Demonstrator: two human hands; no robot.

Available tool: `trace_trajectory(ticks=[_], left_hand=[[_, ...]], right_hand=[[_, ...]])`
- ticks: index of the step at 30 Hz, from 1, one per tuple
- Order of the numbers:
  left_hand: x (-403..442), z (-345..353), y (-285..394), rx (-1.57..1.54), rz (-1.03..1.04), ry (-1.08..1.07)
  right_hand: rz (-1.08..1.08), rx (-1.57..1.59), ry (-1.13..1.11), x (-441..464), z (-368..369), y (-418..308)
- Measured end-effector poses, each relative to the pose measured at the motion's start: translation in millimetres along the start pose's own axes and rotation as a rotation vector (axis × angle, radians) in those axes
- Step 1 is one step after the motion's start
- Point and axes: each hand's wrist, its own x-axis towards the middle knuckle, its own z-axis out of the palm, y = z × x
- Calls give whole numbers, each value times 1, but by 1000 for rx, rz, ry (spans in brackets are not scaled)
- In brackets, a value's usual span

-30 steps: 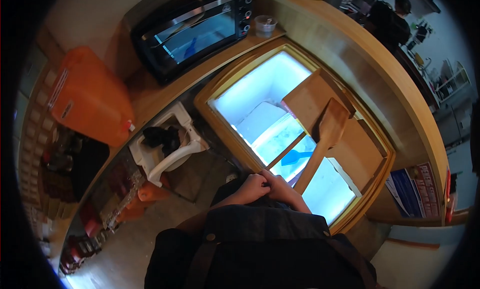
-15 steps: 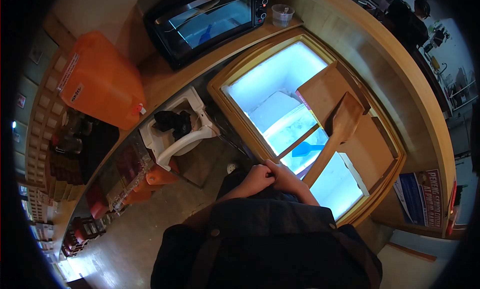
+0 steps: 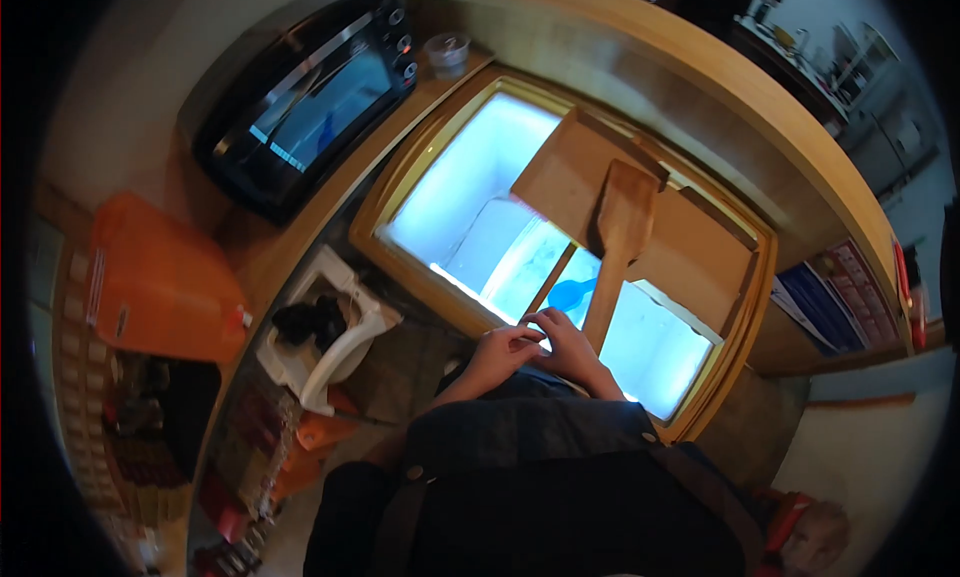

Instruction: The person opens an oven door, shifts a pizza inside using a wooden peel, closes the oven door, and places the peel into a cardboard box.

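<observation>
We are holding our left hand (image 3: 503,357) and right hand (image 3: 568,347) together, fingers (image 3: 518,338) curling, on what we cannot tell; near them, a wooden paddle (image 3: 626,217) is lying across cardboard (image 3: 700,247).

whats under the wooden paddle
The wooden paddle rests its blade on cardboard; its handle crosses the lit chest, near a blue utensil. Anything beneath the cardboard is hidden.

A: Rectangular golden-rimmed chest (image 3: 410,264): inside colour?
B: Glowing pale blue-white.
A: Tools?
B: Long brown wooden paddle (image 3: 627,212), blotchy darker blade; small bright-blue plastic scoop (image 3: 567,296), solid.
A: Rest?
B: Flat tan cardboard pieces (image 3: 710,262), plain. Boxy orange plastic jerrycan (image 3: 165,287). Boxy black oven (image 3: 225,152). Dark cloth apron (image 3: 530,427), brown straps (image 3: 708,502). Flat printed flyers (image 3: 858,295), one blue, one red with pale markings.
</observation>
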Motion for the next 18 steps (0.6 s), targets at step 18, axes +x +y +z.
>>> trace_trajectory(ticks=[18], left_hand=[[30, 20, 17, 202, -54, -283]], right_hand=[[662, 1250, 489, -33, 1, 135]])
